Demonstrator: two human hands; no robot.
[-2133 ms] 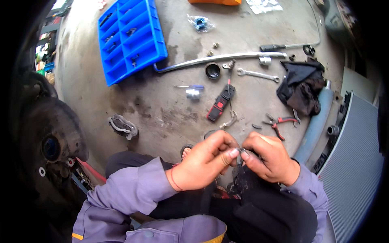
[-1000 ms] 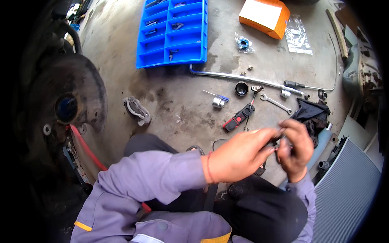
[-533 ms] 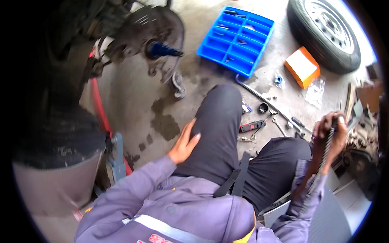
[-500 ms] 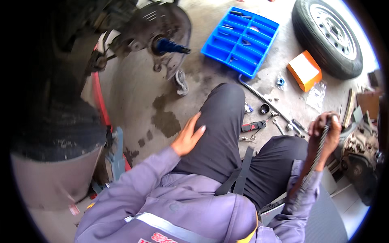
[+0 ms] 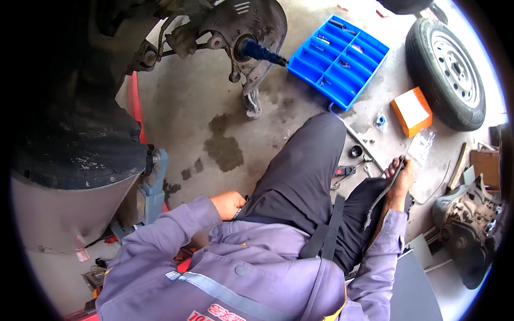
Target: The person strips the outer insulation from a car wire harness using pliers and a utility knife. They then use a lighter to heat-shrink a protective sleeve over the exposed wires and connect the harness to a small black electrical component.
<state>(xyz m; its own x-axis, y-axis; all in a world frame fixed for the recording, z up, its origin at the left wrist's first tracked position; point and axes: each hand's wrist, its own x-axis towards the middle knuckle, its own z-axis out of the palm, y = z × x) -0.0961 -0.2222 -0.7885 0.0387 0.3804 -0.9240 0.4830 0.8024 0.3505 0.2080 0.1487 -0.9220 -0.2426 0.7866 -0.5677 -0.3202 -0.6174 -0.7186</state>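
Observation:
My right hand [image 5: 399,176] grips a long, thin, dark flexible line [image 5: 378,201], which hangs down over my right leg and sleeve. My left hand [image 5: 230,206] is curled at my left hip against my trousers; a small silvery strand shows beneath it, and what its fingers hold is hidden. A wheel hub assembly [image 5: 225,37] with a blue-coated spindle [image 5: 259,52] stands above my left knee. A blue divided tray [image 5: 336,63], an orange box [image 5: 410,111] and small parts lie on the floor past my knees.
A tyre on a steel rim [image 5: 444,75] lies at the upper right. Dark vehicle bodywork [image 5: 75,117] fills the left, by a blue-grey jack part [image 5: 154,187]. A dirty metal assembly [image 5: 466,224] and boards [image 5: 484,166] sit at the right; a long bar [image 5: 361,143] lies beyond my knees.
My hands have separated since the earliest frame. My left hand has slid from my thigh to my hip and curled. My right hand has lowered with the line. The view has turned leftward.

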